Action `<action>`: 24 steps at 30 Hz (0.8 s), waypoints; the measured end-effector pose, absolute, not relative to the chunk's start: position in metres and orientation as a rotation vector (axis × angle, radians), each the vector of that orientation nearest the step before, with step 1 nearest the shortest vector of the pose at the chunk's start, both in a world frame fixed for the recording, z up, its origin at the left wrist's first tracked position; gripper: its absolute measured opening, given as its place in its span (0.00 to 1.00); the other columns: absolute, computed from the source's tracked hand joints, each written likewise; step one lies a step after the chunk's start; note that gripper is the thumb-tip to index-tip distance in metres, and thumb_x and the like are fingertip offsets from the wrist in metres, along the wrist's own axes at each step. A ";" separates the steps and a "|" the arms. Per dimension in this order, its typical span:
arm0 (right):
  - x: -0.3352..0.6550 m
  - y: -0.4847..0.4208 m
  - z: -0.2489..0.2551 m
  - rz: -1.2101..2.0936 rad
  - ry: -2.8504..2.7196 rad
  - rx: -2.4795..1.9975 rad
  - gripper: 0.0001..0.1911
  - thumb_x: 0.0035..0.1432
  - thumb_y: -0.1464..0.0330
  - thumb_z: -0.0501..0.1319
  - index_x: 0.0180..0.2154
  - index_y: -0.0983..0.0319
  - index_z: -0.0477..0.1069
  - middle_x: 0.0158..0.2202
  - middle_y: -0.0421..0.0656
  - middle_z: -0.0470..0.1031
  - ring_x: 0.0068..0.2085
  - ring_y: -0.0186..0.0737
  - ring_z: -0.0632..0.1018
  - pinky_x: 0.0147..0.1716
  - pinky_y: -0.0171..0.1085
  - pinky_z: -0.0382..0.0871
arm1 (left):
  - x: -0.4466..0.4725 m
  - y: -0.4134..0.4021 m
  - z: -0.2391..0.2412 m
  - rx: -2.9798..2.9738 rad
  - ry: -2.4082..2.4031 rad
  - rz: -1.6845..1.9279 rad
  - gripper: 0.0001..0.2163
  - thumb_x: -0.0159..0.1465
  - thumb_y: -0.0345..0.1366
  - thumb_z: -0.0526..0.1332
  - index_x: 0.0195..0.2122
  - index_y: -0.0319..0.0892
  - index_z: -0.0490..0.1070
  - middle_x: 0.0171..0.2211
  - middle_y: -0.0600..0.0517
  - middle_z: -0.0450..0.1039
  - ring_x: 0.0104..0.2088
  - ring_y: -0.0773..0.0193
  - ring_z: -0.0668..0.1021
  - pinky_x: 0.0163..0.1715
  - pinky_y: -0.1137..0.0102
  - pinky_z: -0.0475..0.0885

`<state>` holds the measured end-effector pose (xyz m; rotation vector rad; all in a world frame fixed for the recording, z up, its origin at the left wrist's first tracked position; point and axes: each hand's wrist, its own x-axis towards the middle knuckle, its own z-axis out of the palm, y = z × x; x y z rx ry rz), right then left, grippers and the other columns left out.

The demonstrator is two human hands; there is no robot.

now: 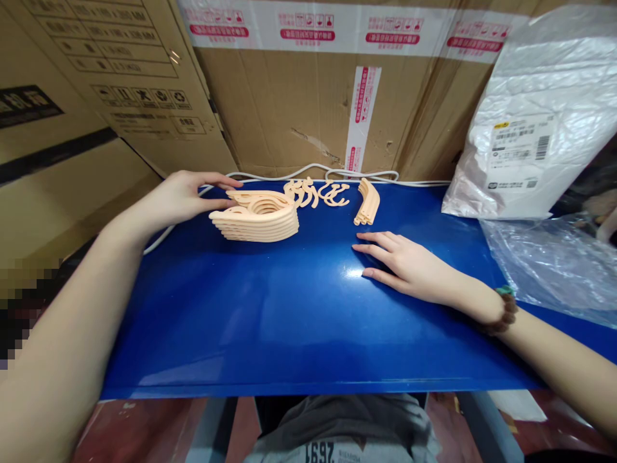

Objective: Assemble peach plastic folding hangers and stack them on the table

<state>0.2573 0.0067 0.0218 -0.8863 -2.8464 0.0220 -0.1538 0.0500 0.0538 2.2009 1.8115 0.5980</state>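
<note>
A stack of peach plastic hanger bodies (pixel 258 218) lies at the back left of the blue board (pixel 289 308). My left hand (pixel 187 196) rests at the stack's left end, thumb and fingers spread and touching its edge. Behind the stack lie several small peach hooks (pixel 318 191). A small bundle of curved peach bars (pixel 367 201) lies to their right. My right hand (pixel 405 267) lies flat on the board below the bars, fingers stretched out, holding nothing. A brown bead bracelet (pixel 504 312) circles that wrist.
Large cardboard boxes (pixel 313 103) close off the back and left. A white cable (pixel 308 172) runs along the board's far edge. A white plastic parcel (pixel 525 128) leans at the back right, with clear plastic bags (pixel 549 263) in front of it.
</note>
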 end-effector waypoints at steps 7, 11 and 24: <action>0.257 0.007 0.023 0.000 -2.867 -0.898 0.25 0.68 0.57 0.50 0.60 0.61 0.64 0.62 0.53 0.64 0.59 0.50 0.70 0.57 0.51 0.65 | -0.150 0.047 0.057 2.228 1.830 0.572 0.27 0.56 0.55 0.58 0.49 0.41 0.74 0.49 0.46 0.77 0.49 0.50 0.77 0.54 0.59 0.67; 0.257 0.006 0.023 0.001 -2.865 -0.894 0.25 0.68 0.57 0.50 0.60 0.61 0.64 0.62 0.53 0.64 0.59 0.50 0.70 0.57 0.52 0.65 | -0.152 0.046 0.058 2.228 1.796 0.582 0.26 0.56 0.55 0.60 0.50 0.42 0.74 0.50 0.46 0.77 0.50 0.51 0.76 0.55 0.60 0.66; 0.257 0.006 0.022 -0.010 -2.882 -0.921 0.26 0.68 0.56 0.49 0.61 0.62 0.64 0.63 0.52 0.63 0.59 0.49 0.69 0.58 0.49 0.63 | -0.155 0.045 0.061 2.232 1.757 0.570 0.24 0.60 0.56 0.58 0.45 0.43 0.75 0.47 0.51 0.78 0.48 0.56 0.76 0.54 0.64 0.66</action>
